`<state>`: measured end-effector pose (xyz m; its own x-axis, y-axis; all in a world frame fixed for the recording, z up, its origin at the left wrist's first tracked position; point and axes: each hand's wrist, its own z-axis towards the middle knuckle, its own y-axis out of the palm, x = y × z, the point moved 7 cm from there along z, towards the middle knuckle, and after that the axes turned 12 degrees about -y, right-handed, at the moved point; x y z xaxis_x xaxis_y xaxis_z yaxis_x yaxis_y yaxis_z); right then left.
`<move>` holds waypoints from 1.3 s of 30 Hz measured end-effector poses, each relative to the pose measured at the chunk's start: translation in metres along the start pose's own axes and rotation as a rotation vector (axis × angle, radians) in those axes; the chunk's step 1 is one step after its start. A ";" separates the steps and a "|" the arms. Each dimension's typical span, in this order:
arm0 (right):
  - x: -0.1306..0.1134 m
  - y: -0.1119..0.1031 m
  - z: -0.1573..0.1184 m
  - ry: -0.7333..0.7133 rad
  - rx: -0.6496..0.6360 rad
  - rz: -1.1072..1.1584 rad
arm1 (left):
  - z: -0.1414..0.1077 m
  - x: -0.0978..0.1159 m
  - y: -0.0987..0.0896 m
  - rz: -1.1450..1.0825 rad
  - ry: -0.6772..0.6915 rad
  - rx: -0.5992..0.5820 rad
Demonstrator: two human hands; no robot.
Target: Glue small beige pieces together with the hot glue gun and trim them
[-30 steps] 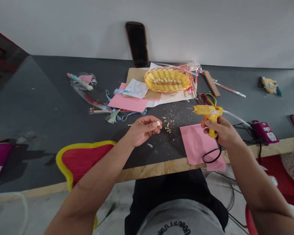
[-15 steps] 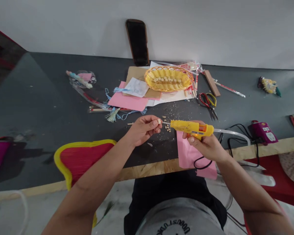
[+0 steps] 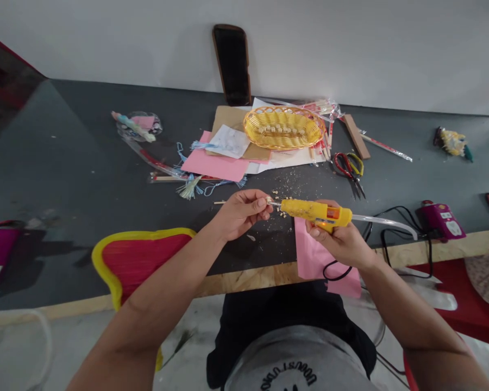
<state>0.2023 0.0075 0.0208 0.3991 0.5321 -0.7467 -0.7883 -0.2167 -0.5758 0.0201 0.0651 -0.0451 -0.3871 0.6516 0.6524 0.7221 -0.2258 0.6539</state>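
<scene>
My right hand (image 3: 338,239) is wrapped round the handle of a yellow hot glue gun (image 3: 309,210), its nozzle pointing left. A clear glue stick (image 3: 383,221) trails from the gun's back end. Between thumb and fingertips, my left hand (image 3: 246,212) pinches a small pale piece (image 3: 268,201), too small to name and partly covered by the fingers. The nozzle tip meets this piece or lies right against it; I cannot tell which. Pale crumbs (image 3: 283,213) lie scattered on the dark table under the nozzle.
A yellow woven basket (image 3: 264,140) with several small pale pieces stands on papers behind my hands. Red-and-yellow-handled scissors (image 3: 352,168) lie at right. Pink paper (image 3: 307,252) hangs over the front edge, near a black cable (image 3: 385,244). A phone (image 3: 232,65) leans against the wall.
The glue gun has shifted slightly left, bringing its nozzle onto or against the pale piece. My left hand keeps its pinch. The whole view has moved a little.
</scene>
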 end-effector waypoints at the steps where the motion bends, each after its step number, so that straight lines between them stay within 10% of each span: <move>1: 0.000 0.000 0.000 0.002 0.001 -0.007 | 0.000 0.000 0.000 -0.001 -0.001 0.001; 39: 0.003 0.002 -0.002 -0.054 0.001 0.026 | 0.001 0.000 -0.008 0.004 0.017 0.092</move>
<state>0.2028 0.0076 0.0165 0.3526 0.5700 -0.7421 -0.7987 -0.2299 -0.5560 0.0150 0.0675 -0.0508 -0.3935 0.6379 0.6620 0.7729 -0.1603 0.6139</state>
